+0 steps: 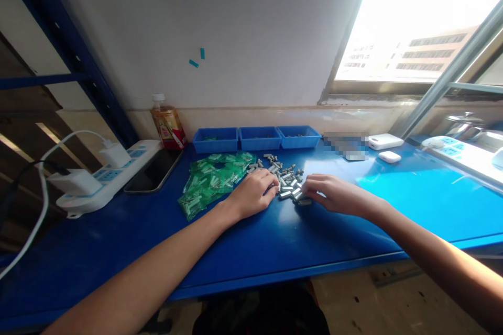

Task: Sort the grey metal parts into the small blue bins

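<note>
A loose pile of several small grey metal pieces (283, 174) lies on the blue table (275, 241). My left hand (253, 192) rests at the pile's left edge, fingers curled and pinched on pieces I cannot single out. My right hand (330, 191) lies at the pile's right edge, fingers bent down onto the pieces near a dark one (303, 201). Left of my left hand lies a heap of small green plastic bags (210, 180) with metal pieces inside.
Three blue bins (257, 137) stand in a row at the wall. A drink bottle (168, 123), a phone (154, 171) and a white power strip (106, 175) with chargers are at the left. White cases (385, 141) and another power strip (463, 154) are at the right.
</note>
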